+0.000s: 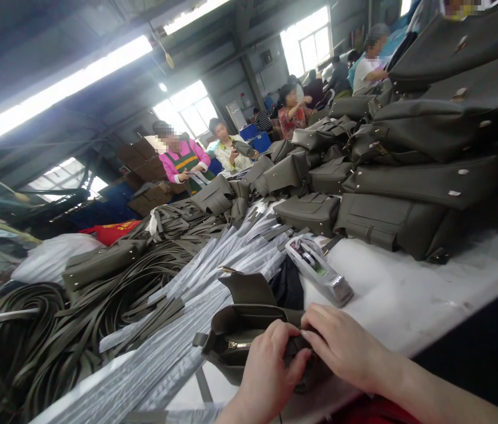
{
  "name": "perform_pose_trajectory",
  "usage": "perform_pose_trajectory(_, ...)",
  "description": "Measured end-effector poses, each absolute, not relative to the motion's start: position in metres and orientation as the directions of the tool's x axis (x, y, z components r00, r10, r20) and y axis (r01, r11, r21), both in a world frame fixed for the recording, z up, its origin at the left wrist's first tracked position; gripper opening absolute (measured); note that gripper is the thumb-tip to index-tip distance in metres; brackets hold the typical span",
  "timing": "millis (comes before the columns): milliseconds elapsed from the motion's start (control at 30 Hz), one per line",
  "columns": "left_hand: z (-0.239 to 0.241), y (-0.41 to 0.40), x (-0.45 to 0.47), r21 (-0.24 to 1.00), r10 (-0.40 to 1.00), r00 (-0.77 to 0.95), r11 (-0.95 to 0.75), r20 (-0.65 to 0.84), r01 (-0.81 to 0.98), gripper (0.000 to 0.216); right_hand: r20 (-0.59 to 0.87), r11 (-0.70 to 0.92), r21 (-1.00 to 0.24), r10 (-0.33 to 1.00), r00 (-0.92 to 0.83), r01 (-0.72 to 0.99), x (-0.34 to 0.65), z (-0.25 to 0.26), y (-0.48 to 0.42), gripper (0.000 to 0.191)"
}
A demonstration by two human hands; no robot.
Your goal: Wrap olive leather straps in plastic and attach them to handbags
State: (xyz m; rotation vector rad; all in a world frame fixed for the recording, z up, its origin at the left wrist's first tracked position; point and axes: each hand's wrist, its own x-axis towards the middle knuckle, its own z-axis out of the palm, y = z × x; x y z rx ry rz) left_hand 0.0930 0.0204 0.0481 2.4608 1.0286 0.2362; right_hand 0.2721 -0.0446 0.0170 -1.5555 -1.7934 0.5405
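An olive-grey handbag (220,321) lies in front of me with its mouth open, and a gold zip shows inside. Its flap (249,290) is folded back on the far side. My left hand (273,359) is closed on the near side of the bag, thumb and fingers pinching its edge. My right hand (337,338) pinches the same part of the bag from the right, fingertips close to those of the left. What exactly sits between the fingertips is hidden. Beyond my right hand stands a clear tape dispenser (319,270).
Finished-looking handbags (381,221) are piled along the right of the white table (412,300). Plastic-wrapped straps (160,365) and a heap of loose dark straps (112,300) spread to the left. Several co-workers, one in a pink top (170,168), are at the far side.
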Motion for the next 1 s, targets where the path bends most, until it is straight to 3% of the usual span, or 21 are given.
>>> perform_pose_trajectory(133,0.048,0.017,0.092,0.503,0.715,0.698,-0.591,-0.036,0.631,0.022,0.163,0.076,-0.741,0.984,0.069,0.667,0.258,0.006,-0.035,0.023)
perform_pose_trajectory(267,0.046,0.018,0.087,0.483,0.706,0.707,-0.608,-0.035,0.631,0.02,0.198,0.101,-0.756,0.977,0.079,0.647,0.262,-0.001,-0.032,0.022)
perform_pose_trajectory(433,0.04,0.023,0.086,0.451,0.708,0.706,-0.628,-0.005,0.634,0.018,0.214,0.097,-0.727,0.973,0.09,0.68,0.278,-0.015,-0.03,0.043)
perform_pose_trajectory(600,0.041,0.021,0.089,0.456,0.715,0.699,-0.614,-0.026,0.645,0.013,0.201,0.114,-0.762,0.977,0.066,0.637,0.292,-0.025,-0.031,0.049)
perform_pose_trajectory(833,0.054,0.018,0.089,0.536,0.801,0.59,-0.458,-0.097,0.71,0.012,0.119,0.113,-0.878,0.993,-0.015,0.464,0.292,-0.011,-0.031,0.021)
perform_pose_trajectory(1000,0.054,0.022,0.092,0.656,0.822,0.53,-0.285,-0.207,0.698,0.025,0.072,0.069,-0.891,0.997,-0.01,0.449,0.28,-0.01,-0.029,0.015)
